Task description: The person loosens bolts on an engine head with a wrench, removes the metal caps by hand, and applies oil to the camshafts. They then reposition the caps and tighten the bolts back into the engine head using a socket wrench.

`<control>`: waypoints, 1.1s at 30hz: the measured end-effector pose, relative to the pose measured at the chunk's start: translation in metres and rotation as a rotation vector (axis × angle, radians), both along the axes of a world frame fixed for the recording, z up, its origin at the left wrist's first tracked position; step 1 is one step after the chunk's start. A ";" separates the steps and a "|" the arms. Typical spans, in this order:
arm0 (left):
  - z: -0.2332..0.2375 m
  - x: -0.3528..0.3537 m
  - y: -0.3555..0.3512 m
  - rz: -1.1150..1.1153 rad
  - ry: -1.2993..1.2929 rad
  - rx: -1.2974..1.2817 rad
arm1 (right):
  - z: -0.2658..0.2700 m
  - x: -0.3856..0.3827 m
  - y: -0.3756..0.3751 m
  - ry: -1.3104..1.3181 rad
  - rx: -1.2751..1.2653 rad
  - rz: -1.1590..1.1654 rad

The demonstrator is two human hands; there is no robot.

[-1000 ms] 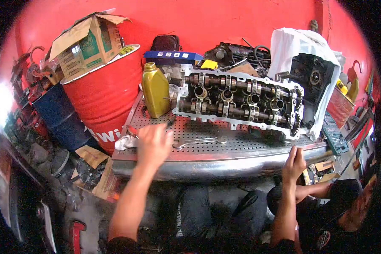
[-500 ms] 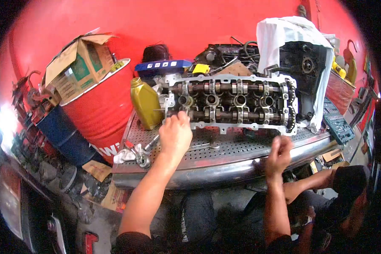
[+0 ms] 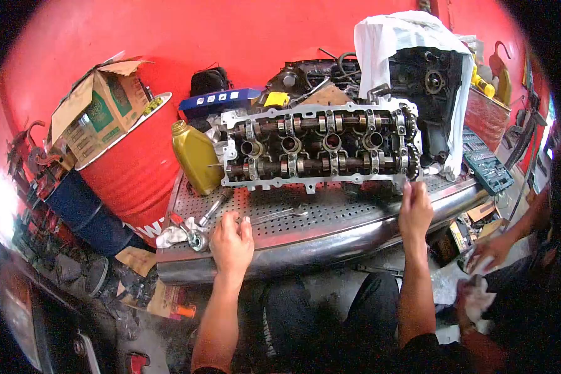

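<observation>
While the left hand (image 3: pixel 230 244) rests flat, the ratchet (image 3: pixel 199 237) lies just beside it.

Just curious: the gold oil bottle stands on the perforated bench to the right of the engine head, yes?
No: the head view shows the gold oil bottle on the perforated bench to the left of the engine head.

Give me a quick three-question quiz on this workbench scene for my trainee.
1. True or false: the gold oil bottle stands at the cylinder head's left end.
2. The right hand reaches: A the oil bottle, B the cylinder head's sprocket end, C the cardboard box.
3. How many camshafts show in the cylinder head?
Key: 1 true; 2 B; 3 two.
</observation>
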State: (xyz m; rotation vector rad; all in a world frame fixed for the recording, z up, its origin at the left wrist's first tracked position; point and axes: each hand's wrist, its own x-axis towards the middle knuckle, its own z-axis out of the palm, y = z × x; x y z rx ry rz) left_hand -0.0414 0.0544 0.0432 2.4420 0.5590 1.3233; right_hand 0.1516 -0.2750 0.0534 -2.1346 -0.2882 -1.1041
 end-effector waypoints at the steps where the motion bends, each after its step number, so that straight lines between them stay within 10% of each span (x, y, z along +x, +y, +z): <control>1: -0.001 0.000 0.002 -0.007 0.021 -0.059 | 0.003 0.002 0.000 -0.007 0.104 0.030; 11: -0.017 -0.001 0.006 -0.018 -0.027 -0.077 | 0.037 0.026 -0.009 -0.265 0.039 0.075; 16: -0.010 0.000 0.000 -0.027 0.006 -0.069 | 0.011 0.023 -0.025 -0.069 0.224 0.093; 19: -0.007 -0.003 -0.004 -0.018 0.053 -0.090 | 0.087 0.008 -0.014 0.098 0.228 0.149; 33: -0.001 0.024 0.003 -0.061 0.020 -0.020 | -0.023 -0.066 0.008 -0.015 0.296 0.288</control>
